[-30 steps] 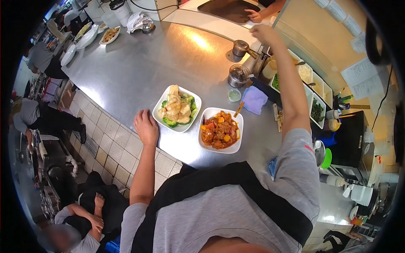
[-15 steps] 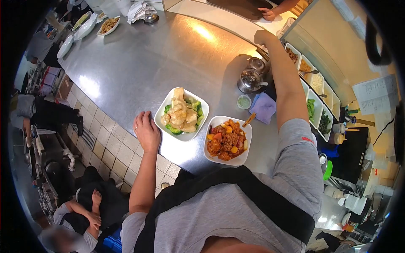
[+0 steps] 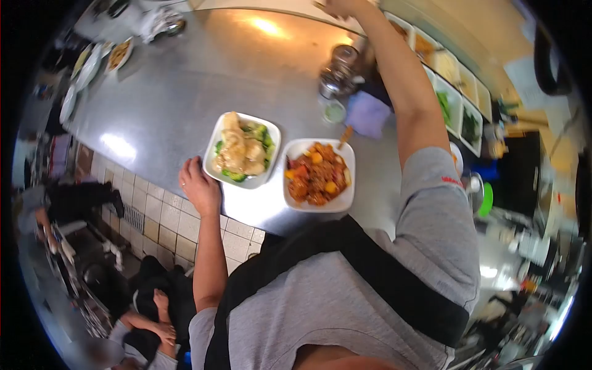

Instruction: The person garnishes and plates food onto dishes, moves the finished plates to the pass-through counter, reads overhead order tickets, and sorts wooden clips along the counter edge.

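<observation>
My left hand lies on the steel counter's front edge, fingers stretched out. It is close beside a white square dish of pale sauced pieces and broccoli. To the right stands a second white dish of red-sauced chunks, with a wooden clothespin at its rim. My right hand reaches to the far side, cut off by the top of the view. Its fingers are curled at a small tan thing, too blurred to name.
Metal pots, a small cup of green bits and a purple cloth sit right of centre. Trays of toppings line the right side. More plates stand far left. A seated person is at lower left.
The view has shifted, so the dishes appear higher and further left. My right hand has moved left along the far side. My left hand keeps its place by the dish.
</observation>
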Available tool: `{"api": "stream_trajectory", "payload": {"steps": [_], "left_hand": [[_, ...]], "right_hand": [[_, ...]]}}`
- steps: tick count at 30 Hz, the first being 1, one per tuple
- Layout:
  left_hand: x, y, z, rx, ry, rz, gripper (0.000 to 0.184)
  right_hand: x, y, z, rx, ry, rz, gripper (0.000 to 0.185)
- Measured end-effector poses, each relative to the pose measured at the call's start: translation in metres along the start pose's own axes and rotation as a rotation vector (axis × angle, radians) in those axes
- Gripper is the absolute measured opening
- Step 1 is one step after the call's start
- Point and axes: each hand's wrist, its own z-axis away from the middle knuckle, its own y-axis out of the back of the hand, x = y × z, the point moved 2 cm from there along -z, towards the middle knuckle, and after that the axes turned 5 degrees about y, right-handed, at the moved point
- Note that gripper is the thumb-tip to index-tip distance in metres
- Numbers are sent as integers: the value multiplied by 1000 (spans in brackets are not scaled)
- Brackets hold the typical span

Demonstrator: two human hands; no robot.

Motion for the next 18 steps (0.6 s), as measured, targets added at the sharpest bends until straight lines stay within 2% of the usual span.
{"api": "stream_trajectory", "payload": {"steps": [3,5,7,9,11,13,14,16,18], "left_hand": [[-3,-4,0,33,-42,-10,29],[-4,-5,1,45,-42,-21,29],[-7,-6,3,54,-52,-18,30],[-7,-4,4,49,-39,-4,30],[-10,-5,5,55,-43,2,30],[-8,-6,5,60,-42,2,29],[-8,-4,7,66,-34,4,29],[-11,-5,6,104,-36,20,28],[-12,-6,6,106,-12,21,29]], "right_hand": [[-66,108,120,203,110,-450,27],[-94,140,212,375,105,-496,36],[-79,112,273,483,175,-721,30],[-86,83,337,457,-128,-753,38],[-100,47,370,391,-429,-593,19],[-105,-14,389,378,-484,-285,21],[-108,-49,395,393,-478,-269,22],[-115,-94,395,236,-545,-240,23],[-123,-99,391,284,-628,-196,27]]}}
